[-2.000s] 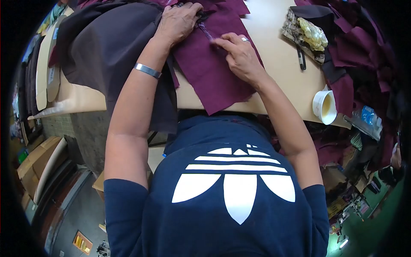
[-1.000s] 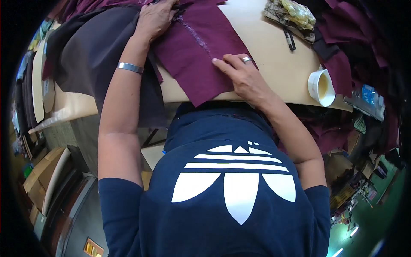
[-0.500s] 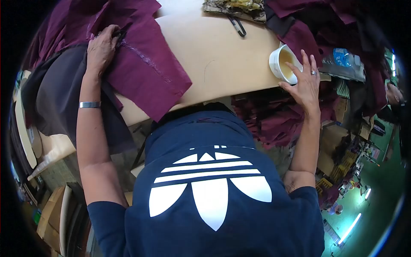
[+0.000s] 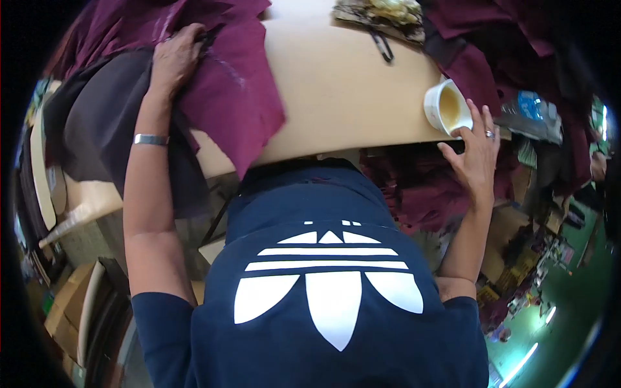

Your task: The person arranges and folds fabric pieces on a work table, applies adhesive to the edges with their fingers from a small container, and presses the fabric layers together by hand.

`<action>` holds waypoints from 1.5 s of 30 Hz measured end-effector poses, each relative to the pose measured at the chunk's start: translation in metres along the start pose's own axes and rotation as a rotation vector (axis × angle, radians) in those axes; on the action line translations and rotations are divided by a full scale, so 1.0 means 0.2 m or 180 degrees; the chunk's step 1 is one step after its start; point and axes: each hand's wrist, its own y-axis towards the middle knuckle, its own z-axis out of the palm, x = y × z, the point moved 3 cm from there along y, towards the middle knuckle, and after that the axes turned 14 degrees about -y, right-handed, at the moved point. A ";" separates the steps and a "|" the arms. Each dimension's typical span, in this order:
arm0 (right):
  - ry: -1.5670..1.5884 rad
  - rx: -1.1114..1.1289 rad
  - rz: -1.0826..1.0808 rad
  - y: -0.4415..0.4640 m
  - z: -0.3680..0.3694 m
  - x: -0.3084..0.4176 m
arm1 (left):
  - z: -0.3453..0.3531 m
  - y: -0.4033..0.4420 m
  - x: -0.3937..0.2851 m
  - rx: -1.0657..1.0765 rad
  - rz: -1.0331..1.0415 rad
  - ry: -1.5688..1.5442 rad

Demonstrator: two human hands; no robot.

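Observation:
My left hand [image 4: 176, 61] is closed, fingers curled on the maroon fabric [image 4: 236, 107] near a whitish streak. Something dark shows at its fingertips, too small to make out. A dark grey cloth [image 4: 119, 123] lies under that wrist and hangs over the table edge. At the right, my right hand [image 4: 477, 149] is open, thumb and fingers spread, beside a white bowl [image 4: 432, 107] holding yellowish liquid. Its fingertips are at the bowl's near rim; whether they touch it is hard to tell. The bowl stands tilted in view near the table's front edge.
On the pale table [image 4: 336, 84] lie a black clip-like object [image 4: 383, 48] and a crumpled yellowish-brown piece [image 4: 381, 14]. A plastic bottle [image 4: 532, 110] lies at the right by more maroon cloth [image 4: 466, 64]. Stacked maroon pieces [image 4: 427, 187] sit below the table edge.
My right hand has drawn back from the bowl's inside towards its near rim. The view has shifted, so the table things appear further right. My left hand stays on the maroon fabric, whose free corner has narrowed.

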 end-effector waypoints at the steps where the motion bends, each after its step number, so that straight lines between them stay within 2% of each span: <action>1: 0.0073 -0.0250 -0.0136 0.03 -0.05 0.05 | 0.00 0.00 0.00 -0.0014 -0.0054 0.0000; 2: 0.0154 -0.0496 -0.0260 0.07 -0.10 0.10 | 0.01 -0.01 0.00 -0.0021 -0.0101 0.0000; 5: 0.1261 -0.1792 -0.0893 0.23 -0.39 0.44 | 0.03 -0.01 0.01 -0.0015 -0.0219 -0.0008; 7: 0.2354 -0.2122 -0.1532 0.33 -0.46 0.66 | 0.03 -0.01 0.01 -0.0064 -0.0249 0.0001; 8: 0.2880 -0.1784 -0.1792 0.37 -0.49 0.79 | 0.03 -0.01 0.01 -0.0043 -0.0275 -0.0023; 11: 0.3237 -0.0720 -0.2309 0.55 -0.24 1.09 | -0.02 -0.01 -0.06 -0.0088 -0.0346 -0.0254; 13: 0.2983 -0.0388 -0.2165 0.58 -0.03 1.18 | -0.04 -0.01 -0.08 -0.0127 -0.0410 -0.0353; 16: 0.2666 -0.0470 -0.1986 0.55 0.10 1.18 | -0.04 -0.02 -0.07 -0.0099 -0.0513 -0.0329; 17: 0.2783 -0.0301 -0.1906 0.53 0.12 1.18 | -0.03 -0.02 -0.07 -0.0094 -0.0518 -0.0315; 23: 0.2462 -0.0573 -0.1960 0.50 0.13 1.18 | -0.03 -0.02 -0.07 -0.0280 -0.0215 -0.0205; 26: 0.2407 -0.0613 -0.2227 0.37 0.15 1.09 | -0.05 -0.02 -0.09 -0.0036 -0.0560 -0.0524; 31: 0.1724 -0.0984 -0.2694 0.16 0.15 0.97 | -0.04 -0.02 -0.08 -0.0210 -0.0363 -0.0426; 34: 0.1887 -0.0821 -0.2714 0.18 0.15 0.96 | -0.04 -0.02 -0.08 -0.0144 -0.0415 -0.0440; 37: 0.2315 -0.0501 -0.2346 0.21 0.15 0.97 | -0.04 -0.01 -0.07 -0.0109 -0.0444 -0.0465; 40: 0.1356 -0.1040 -0.2502 0.16 0.12 1.01 | -0.05 -0.01 -0.08 -0.0045 -0.0480 -0.0451; 45: 0.1824 -0.0536 -0.2661 0.11 0.13 0.90 | 0.03 -0.01 0.02 -0.0116 -0.0132 -0.0072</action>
